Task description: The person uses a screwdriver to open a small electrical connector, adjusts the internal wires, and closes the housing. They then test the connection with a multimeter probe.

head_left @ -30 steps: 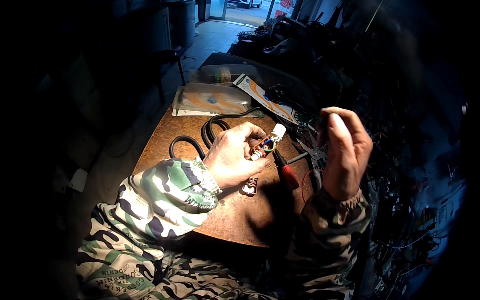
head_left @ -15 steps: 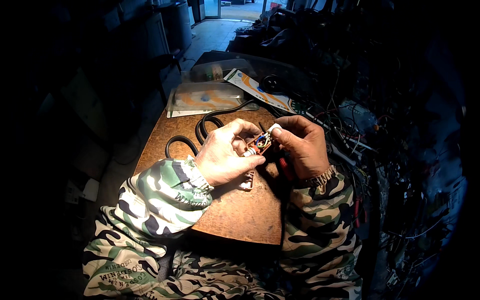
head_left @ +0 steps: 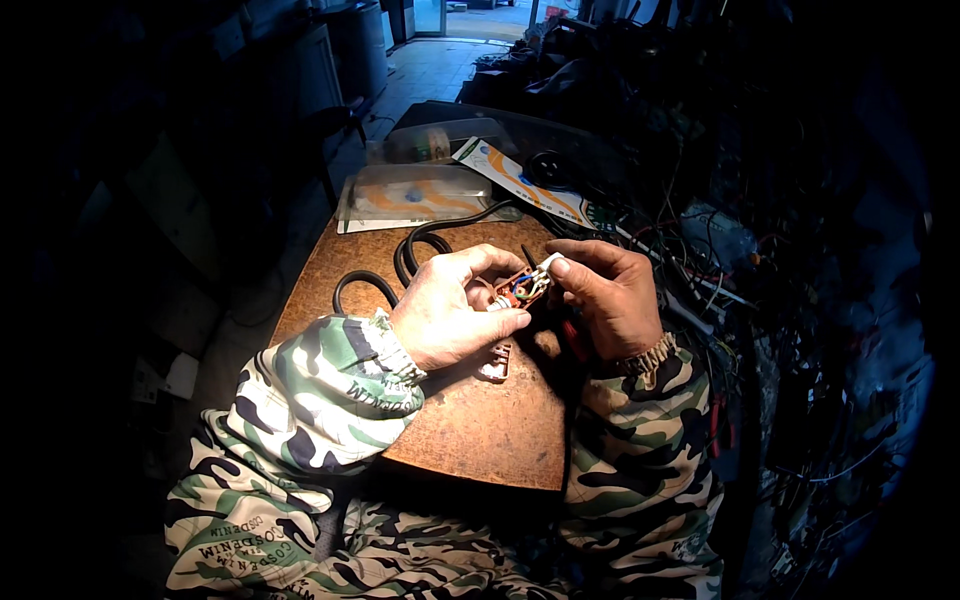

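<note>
My left hand [head_left: 445,305] is closed round a small opened reddish-brown housing [head_left: 508,300], thumb along its near side. Thin blue and green wires [head_left: 522,287] show inside it, running to a small white part [head_left: 546,270] with several prongs. Thumb and fingers of my right hand [head_left: 610,293] pinch the white part at the housing's far right end. A matching reddish-brown piece with a pale inside [head_left: 495,363] lies on the table just below my left thumb. Under my right hand, partly in shadow, is a red-handled tool [head_left: 574,340].
A thick black cable [head_left: 365,277] loops over the brown wooden table [head_left: 480,440] beyond my left hand. Farther back lie clear plastic packages [head_left: 420,188] and a printed card [head_left: 520,182]. Tangled wires and boards [head_left: 690,270] crowd the dark right side.
My right hand has shifted slightly right and down, and the white part has tilted, so more of its prongs and the wires show. My left hand stays nearly in place.
</note>
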